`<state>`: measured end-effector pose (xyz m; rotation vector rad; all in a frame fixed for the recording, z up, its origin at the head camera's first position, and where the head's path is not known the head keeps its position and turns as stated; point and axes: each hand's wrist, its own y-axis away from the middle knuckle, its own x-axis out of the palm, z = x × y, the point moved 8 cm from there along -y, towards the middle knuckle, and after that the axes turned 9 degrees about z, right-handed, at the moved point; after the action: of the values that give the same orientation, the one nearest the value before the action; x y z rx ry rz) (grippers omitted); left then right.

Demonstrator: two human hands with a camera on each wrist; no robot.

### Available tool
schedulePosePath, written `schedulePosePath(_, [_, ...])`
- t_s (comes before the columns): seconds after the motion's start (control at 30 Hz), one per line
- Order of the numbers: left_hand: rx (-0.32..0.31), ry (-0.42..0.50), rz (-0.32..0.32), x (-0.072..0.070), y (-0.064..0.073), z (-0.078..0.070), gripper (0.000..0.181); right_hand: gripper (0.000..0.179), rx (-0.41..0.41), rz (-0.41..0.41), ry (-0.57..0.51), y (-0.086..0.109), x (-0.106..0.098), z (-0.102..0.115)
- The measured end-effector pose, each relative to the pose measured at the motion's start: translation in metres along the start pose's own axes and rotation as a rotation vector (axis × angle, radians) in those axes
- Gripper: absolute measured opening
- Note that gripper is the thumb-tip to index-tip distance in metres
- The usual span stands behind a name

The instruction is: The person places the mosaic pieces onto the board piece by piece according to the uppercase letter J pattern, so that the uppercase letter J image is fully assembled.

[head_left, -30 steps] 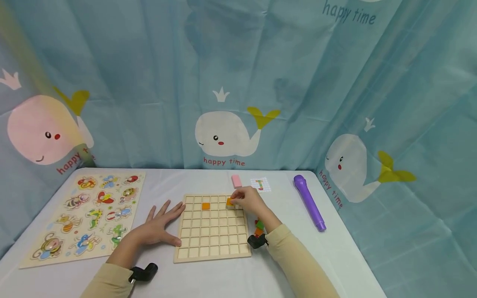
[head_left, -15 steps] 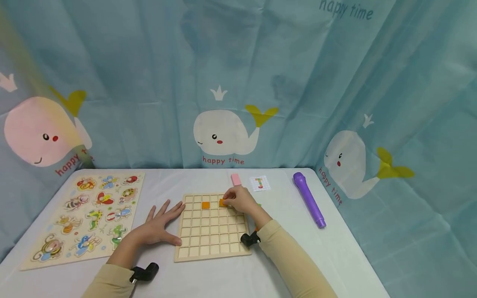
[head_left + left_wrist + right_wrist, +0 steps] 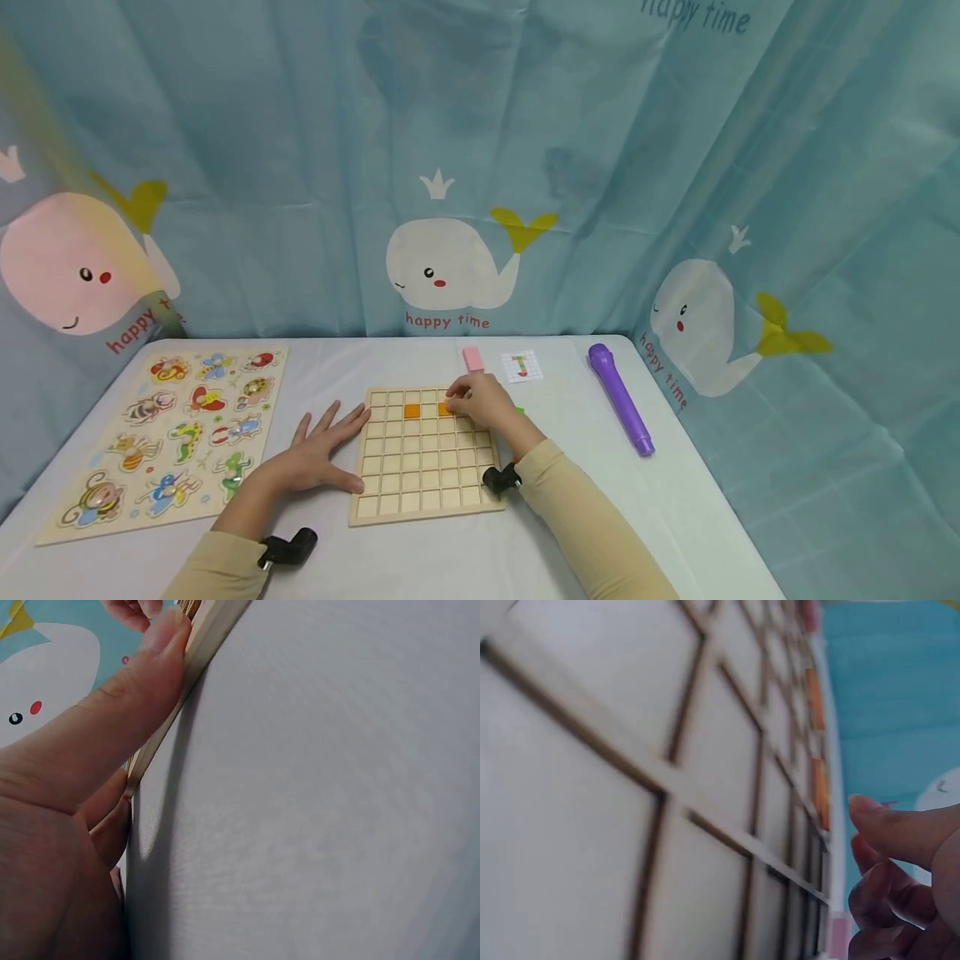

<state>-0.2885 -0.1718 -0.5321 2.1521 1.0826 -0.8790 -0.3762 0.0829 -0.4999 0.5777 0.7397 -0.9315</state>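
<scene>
A wooden grid board [image 3: 427, 518] lies on the white table, with an orange square tile [image 3: 412, 411] in its top row. Farther right in that row, a second orange tile [image 3: 443, 409] is partly covered by my right hand [image 3: 483, 402]. In the right wrist view, this tile [image 3: 821, 793] sits in its cell, and my thumb [image 3: 892, 825] and bent fingers are a little away from it with nothing between them. My left hand [image 3: 318, 454] lies spread at the board's left side, thumb and fingertips touching the edge [image 3: 161, 739].
Beyond the board are a pink block [image 3: 473, 359] and a pattern card [image 3: 521, 365]. A purple microphone-shaped toy [image 3: 621, 400] lies at the right, and an insect puzzle board [image 3: 168, 442] at the left. A green piece [image 3: 520, 409] peeks out by my right wrist.
My right hand has carried the second orange tile leftward along the top row and now has its fingers off it. The left hand has stayed at the board's edge.
</scene>
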Motion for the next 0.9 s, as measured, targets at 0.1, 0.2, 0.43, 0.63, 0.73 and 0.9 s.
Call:
schedulePosePath(0.1, [0.009,0.005,-0.003,-0.001,0.0,-0.001,0.122,0.014,-0.01,-0.014,-0.03,0.007,-0.01,-0.001])
schedulePosePath(0.2, [-0.004,0.008,0.002,-0.001,0.0,-0.002,0.122,0.015,-0.009,-0.031,-0.055,0.016,-0.02,-0.006])
schedulePosePath(0.43, [-0.016,0.013,0.004,0.0,-0.001,0.001,0.123,0.015,0.021,-0.087,-0.066,0.038,-0.038,-0.025])
schedulePosePath(0.63, [-0.003,0.01,-0.003,0.002,0.0,0.005,0.124,0.011,0.085,-0.115,-0.053,0.051,-0.044,-0.048])
schedulePosePath(0.73, [-0.002,0.015,-0.004,0.002,0.0,0.005,0.123,0.014,0.124,-0.1,-0.077,0.055,-0.044,-0.06])
schedulePosePath(0.9, [0.007,0.017,-0.006,0.001,0.0,0.003,0.123,0.014,0.171,-0.118,-0.09,0.064,-0.046,-0.077])
